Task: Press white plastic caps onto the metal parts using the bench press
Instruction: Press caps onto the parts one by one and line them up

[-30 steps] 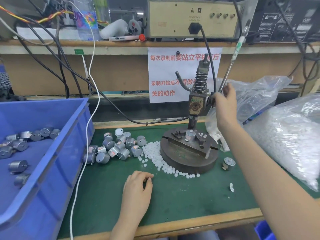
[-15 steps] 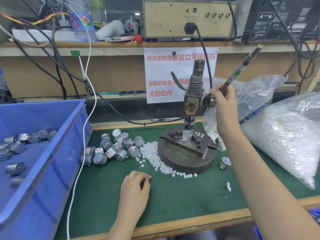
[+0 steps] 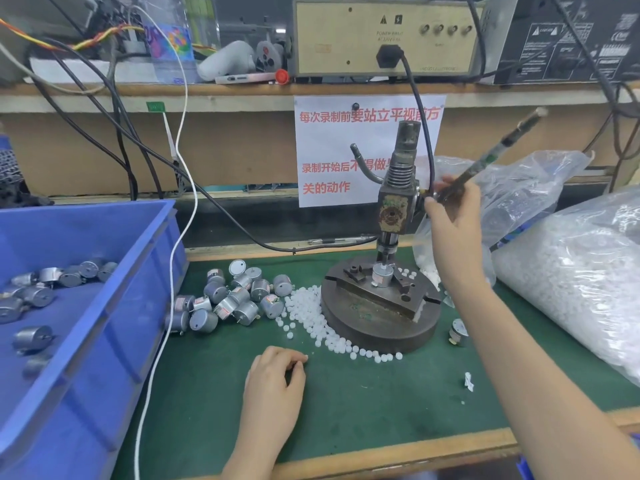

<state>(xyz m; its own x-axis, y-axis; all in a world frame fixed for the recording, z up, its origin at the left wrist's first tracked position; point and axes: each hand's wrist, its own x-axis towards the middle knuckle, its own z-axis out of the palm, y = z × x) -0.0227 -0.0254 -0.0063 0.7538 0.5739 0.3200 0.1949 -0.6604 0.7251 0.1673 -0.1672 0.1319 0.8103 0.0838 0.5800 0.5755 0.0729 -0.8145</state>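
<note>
My right hand has its fingers wrapped round the lever of the bench press. A small motor stands in the fixture, directly under the ram. My left hand rests on the green desk, its fingers loosely curled and holding nothing, near the loose white caps.

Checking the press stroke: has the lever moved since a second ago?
Yes. The lever in the right hand has swung down to the right, away from the press column; it stood nearly upright before.
</note>
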